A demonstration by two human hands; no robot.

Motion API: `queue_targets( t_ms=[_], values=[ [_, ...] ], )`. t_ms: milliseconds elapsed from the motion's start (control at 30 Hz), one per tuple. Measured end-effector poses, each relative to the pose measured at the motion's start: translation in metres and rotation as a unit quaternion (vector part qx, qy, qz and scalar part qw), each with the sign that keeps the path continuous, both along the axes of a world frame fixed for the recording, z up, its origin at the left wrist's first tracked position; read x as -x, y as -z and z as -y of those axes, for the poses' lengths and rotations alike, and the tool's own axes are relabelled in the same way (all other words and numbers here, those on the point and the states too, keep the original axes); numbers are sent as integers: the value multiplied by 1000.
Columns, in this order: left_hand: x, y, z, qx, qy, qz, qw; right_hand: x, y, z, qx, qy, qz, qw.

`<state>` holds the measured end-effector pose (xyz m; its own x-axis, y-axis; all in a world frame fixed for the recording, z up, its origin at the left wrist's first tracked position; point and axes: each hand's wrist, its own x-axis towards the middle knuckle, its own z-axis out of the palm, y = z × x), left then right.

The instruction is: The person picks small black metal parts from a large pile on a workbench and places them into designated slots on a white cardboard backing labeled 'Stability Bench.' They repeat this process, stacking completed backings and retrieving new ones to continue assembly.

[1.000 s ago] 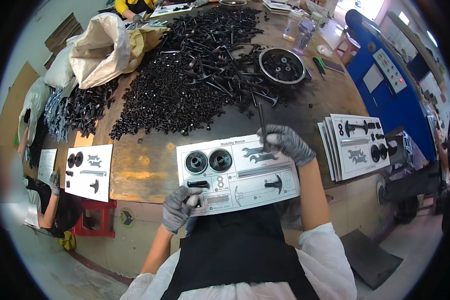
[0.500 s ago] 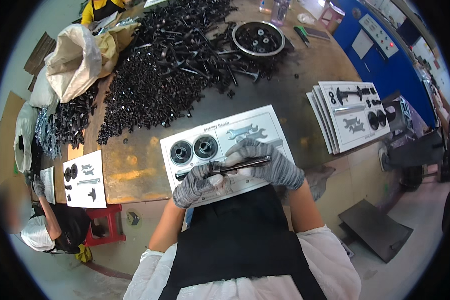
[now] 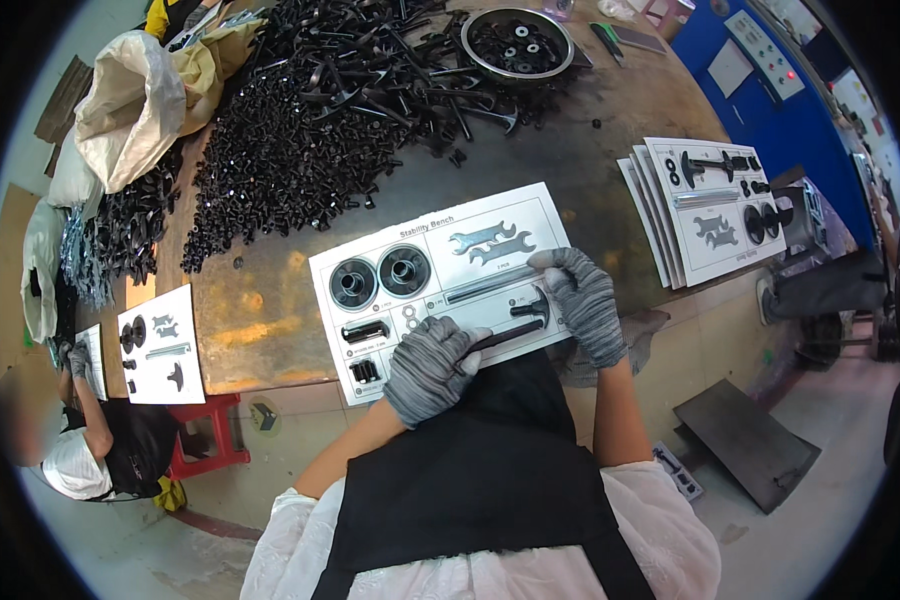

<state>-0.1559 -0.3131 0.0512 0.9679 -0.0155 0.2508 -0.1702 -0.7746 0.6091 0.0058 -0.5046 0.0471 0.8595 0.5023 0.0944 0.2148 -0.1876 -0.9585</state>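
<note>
In front of me on the table edge lies a white parts card [image 3: 365,255] showing two black round wheels, two wrenches, a silver tube, a T-shaped knob and small black parts. My left hand [image 3: 428,370], in a grey knitted glove, is closed around one end of a slim black rod [image 3: 505,337]. The rod slants up to the right over the card's lower part. My right hand [image 3: 585,305], gloved alike, is off the rod at the card's right edge. Its bent fingers are apart, the tips by the tube's end; its thumb is hard to make out.
Black bolts [image 3: 270,170] and longer black T-shaped parts [image 3: 360,60] are heaped beyond the card. A metal bowl [image 3: 520,72] of black parts stands at the far side. Several stacked cards [image 3: 710,215] rest right, another card [image 3: 160,345] left. A co-worker [image 3: 80,440] sits left.
My right hand has let go of the rod and moved right to the card's edge. My left hand still holds the rod, now lower and toward the right. More of the card shows.
</note>
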Motion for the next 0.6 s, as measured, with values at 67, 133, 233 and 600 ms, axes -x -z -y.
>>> queue_targets(
  t_ms=[67,133,233,600],
  values=[
    [-3,11,3,-59,-1,10,998,4,1,1,35,-4,6,999],
    [-5,21,7,-80,-18,16,997,10,-4,3,105,-11,66,992],
    [-2,22,6,-94,-33,2,995,14,13,7,168,-10,68,983],
    [-2,17,12,-125,-57,-50,989,16,6,8,200,-27,70,977]
  ],
)
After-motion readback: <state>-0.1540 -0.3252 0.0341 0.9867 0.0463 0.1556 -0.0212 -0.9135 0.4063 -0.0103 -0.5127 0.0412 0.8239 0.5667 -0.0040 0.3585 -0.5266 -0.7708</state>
